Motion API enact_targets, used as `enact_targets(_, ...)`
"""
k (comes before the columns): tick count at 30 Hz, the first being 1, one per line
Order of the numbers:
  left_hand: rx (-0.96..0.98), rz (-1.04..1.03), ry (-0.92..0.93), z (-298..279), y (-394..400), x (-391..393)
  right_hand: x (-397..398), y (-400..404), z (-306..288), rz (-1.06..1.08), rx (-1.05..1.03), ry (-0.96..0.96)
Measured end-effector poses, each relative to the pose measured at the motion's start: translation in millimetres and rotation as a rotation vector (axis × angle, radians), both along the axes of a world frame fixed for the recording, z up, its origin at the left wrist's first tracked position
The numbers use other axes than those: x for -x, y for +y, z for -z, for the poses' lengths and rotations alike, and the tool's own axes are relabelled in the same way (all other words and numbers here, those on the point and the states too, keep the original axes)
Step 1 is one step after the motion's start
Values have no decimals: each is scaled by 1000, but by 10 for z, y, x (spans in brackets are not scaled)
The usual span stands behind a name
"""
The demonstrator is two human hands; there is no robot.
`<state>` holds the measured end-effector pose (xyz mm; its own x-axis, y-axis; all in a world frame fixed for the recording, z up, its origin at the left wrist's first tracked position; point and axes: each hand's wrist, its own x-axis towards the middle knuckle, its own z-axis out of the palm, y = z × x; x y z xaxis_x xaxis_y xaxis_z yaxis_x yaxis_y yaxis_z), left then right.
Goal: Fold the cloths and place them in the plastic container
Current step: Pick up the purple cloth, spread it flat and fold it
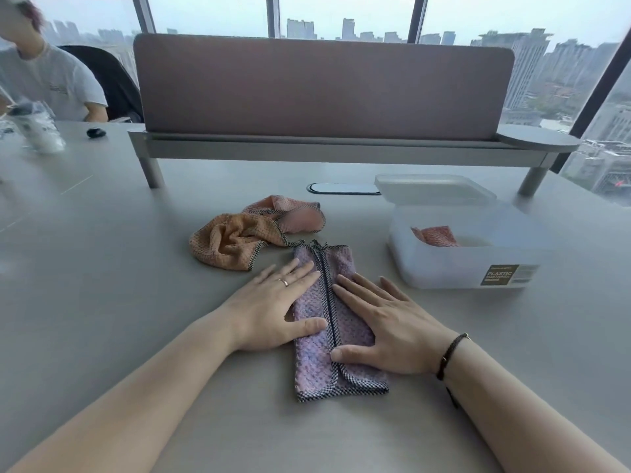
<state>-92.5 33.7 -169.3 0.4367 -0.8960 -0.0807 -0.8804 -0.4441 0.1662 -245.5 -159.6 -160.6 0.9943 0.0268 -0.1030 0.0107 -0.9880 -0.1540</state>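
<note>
Soft, even daylight enters from the windows (341, 15) along the top of the frame; shadows are faint, and wide-angle distortion bends and slightly blurs the edges.

High-rise office: desk divider (324, 87), skyline windows (345, 15)

Lilac cloth (321, 336), checked trim; orange cloth (232, 244)

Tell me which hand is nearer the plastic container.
Right. The right hand lies flat on the purple cloth, just left of the plastic container. The left hand presses the cloth's far side, farther from it.
</note>
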Motion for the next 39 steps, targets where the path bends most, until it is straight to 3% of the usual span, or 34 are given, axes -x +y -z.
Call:
enact_targets(10, -27, 84, -18, -57, -81, 4, 55, 4, -9, -13, 17, -1)
enact_targets(17, 190, 94, 181, -45, 190, 111, 235, -102, 29, 85, -273, -170)
enact_targets(24, 104, 147, 147, -68, 231, 268, 478, -100, 64, 54, -102, -132)
enact_targets(29, -24, 137, 12, -34, 243, 323, 487, -158, 92, 81, -278, -226)
enact_targets(31, 78, 123, 101, -39, 285, 345, 529, -184, 106, 75, -316, -236)
enact_targets(35, 428, 14, 452, -29, 424, 352, 660, -79, 80, -23, -176, -177)
enact_targets(39, 606, -13, 607, -40, 482, 356, 669, -6, 99, -102, -130, -227)
